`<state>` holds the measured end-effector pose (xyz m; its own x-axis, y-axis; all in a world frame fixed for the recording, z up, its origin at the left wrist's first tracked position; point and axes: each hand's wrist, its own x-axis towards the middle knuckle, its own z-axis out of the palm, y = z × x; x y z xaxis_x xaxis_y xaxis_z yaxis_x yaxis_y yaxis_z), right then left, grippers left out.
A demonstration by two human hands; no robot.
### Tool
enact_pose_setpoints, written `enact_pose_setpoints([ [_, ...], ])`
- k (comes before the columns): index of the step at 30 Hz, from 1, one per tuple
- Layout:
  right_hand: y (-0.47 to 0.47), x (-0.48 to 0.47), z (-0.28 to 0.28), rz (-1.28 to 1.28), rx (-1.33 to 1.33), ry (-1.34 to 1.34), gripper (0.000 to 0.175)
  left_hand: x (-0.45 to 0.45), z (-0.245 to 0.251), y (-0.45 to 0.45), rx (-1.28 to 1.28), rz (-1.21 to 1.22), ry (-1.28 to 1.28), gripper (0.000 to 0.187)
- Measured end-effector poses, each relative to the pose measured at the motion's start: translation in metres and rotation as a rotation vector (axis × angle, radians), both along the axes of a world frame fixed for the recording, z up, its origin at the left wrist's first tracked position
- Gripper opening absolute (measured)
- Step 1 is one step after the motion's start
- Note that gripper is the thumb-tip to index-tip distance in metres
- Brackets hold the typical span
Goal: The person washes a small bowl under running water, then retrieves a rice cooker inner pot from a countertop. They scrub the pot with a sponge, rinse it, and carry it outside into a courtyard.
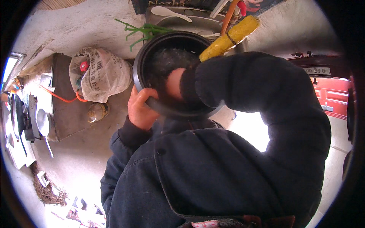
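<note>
A round dark pot is held tilted in front of my chest, over the near side of a metal sink. My left hand grips its rim at the lower left, with the thumb over the edge. Inside the pot is my right hand, its fingers blurred and hidden in the dark interior. A wet-looking, whitish sheen shows on the pot's inner surface beyond that hand. Whether the right hand holds anything cannot be seen.
Behind the pot lie green scallions and a white spoon at the metal sink. A yellow roll-shaped thing juts in at right. Leftward stand a sack-covered gas cylinder, a jar and a pan.
</note>
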<state>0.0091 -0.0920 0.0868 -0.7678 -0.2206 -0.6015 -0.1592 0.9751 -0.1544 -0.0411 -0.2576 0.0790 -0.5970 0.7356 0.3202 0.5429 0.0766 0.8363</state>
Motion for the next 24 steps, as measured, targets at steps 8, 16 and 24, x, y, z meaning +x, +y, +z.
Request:
enact_pose_setpoints([
  [8, 0.033, -0.054, -0.035, -0.025, 0.228, 0.025, 0.029, 0.000, -0.001, -0.004, -0.002, -0.006, -0.013, 0.032],
  [16, 0.062, -0.018, -0.040, -0.125, 0.472, -0.301, 0.028, 0.000, -0.001, 0.002, -0.006, -0.016, -0.008, 0.029],
  [24, 0.005, 0.022, 0.018, 0.074, 0.030, -0.305, 0.029, 0.003, 0.000, 0.002, 0.012, 0.001, -0.052, 0.028],
])
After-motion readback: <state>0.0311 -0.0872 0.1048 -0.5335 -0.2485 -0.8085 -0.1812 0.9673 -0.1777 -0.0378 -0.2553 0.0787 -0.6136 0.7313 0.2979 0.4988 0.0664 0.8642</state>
